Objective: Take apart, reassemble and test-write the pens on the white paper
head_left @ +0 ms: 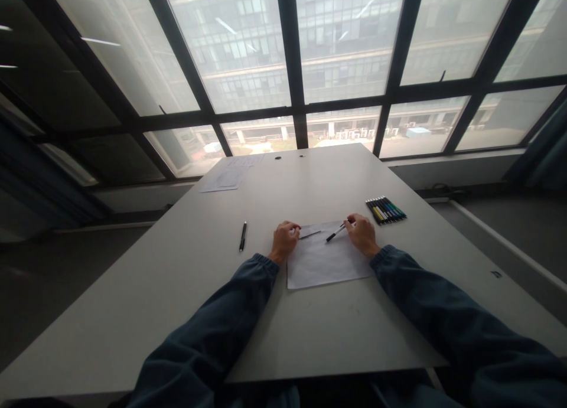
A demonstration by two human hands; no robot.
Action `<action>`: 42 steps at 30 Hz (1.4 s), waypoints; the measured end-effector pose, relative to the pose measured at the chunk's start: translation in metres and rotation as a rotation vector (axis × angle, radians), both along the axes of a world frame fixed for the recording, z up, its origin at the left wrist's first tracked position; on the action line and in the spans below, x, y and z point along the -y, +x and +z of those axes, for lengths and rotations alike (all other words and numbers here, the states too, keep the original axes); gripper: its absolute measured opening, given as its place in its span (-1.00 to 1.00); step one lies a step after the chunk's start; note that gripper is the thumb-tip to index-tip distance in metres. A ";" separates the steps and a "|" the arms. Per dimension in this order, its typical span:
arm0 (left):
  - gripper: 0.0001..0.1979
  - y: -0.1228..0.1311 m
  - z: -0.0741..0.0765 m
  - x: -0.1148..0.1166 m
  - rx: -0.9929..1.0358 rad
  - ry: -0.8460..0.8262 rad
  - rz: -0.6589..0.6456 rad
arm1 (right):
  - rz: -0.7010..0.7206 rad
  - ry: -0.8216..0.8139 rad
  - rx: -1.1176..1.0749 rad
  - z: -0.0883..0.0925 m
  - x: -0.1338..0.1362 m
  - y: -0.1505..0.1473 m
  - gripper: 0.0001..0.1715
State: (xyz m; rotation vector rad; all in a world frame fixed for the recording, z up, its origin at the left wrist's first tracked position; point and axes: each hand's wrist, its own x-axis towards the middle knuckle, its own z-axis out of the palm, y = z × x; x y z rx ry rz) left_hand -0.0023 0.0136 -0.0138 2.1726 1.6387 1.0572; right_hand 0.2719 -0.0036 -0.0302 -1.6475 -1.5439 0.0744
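Observation:
On the white table (208,278) lies a sheet of white paper (328,266), with my two hands at its far corners. My left hand (286,240) is closed, pinching a thin dark rod (310,234) that looks like a pen refill and points right over the paper. Between the fingers of my right hand (361,234) is a pen (337,232), pale in the middle with a black end slanting down to the left. The two tips are apart. A black pen (243,237) lies to the left of my left hand.
A row of several dark pens with coloured bands (385,210) lies just beyond my right hand. Printed sheets (225,178) rest at the table's far left corner. Large framed windows (345,42) rise behind the table. Near the right edge is a small dark mark (496,274).

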 end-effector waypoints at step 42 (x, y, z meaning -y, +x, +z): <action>-0.81 0.000 0.000 0.001 0.032 0.068 -0.053 | 0.395 0.289 -0.228 0.025 0.013 -0.011 -0.83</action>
